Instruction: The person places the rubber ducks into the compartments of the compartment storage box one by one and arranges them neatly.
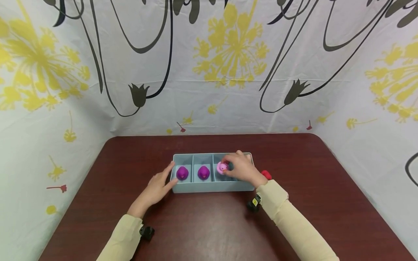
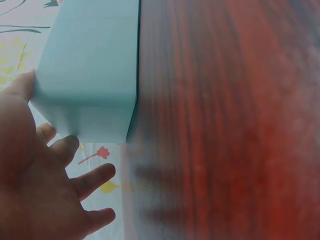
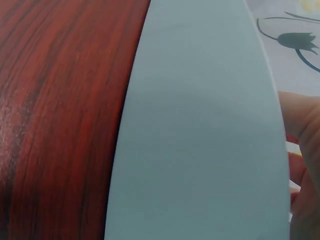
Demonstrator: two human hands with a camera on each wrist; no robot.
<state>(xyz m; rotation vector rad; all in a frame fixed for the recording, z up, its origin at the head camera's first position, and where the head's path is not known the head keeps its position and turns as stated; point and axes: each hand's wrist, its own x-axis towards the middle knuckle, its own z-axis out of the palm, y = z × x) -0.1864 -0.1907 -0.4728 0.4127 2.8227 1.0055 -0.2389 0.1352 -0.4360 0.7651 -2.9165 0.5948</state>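
Note:
A light blue box with a row of compartments lies on the table. A round purple toy sits in its leftmost compartment, and a second purple toy in the one beside it. My right hand reaches over the box and pinches a small pink toy at the third compartment; the hand hides most of the right end. My left hand is at the box's left end, fingers spread and fairly straight. In the left wrist view its thumb touches the box's edge.
A red object lies just right of the box, partly behind the right wrist. The dark red-brown wooden table extends around the box. White patterned cloth hangs behind it and on both sides.

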